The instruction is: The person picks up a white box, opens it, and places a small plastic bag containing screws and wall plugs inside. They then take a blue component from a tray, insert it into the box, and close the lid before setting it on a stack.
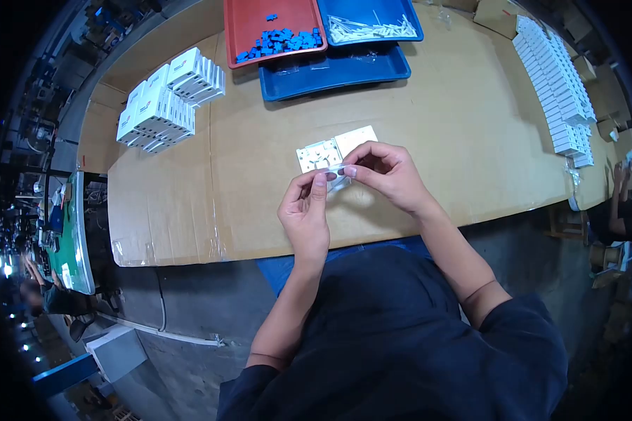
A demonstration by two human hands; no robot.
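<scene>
My left hand (307,210) and my right hand (393,177) meet over the front half of the table. Between their pinched fingertips is a small clear strip-like piece (337,170), too small to make out fully. Just behind the fingers lie a white tray-like part with holes and raised shapes (319,154) and, to its right, a plain white panel (357,137). The fingers cover the front portions of both. Another whitish edge shows just below the fingertips.
A red tray (237,31) holds small blue pieces. Beside it, a blue tray (372,43) has thin white sticks, above another blue tray (337,85). White boxes are stacked left (165,112) and right (555,91). People are at both sides.
</scene>
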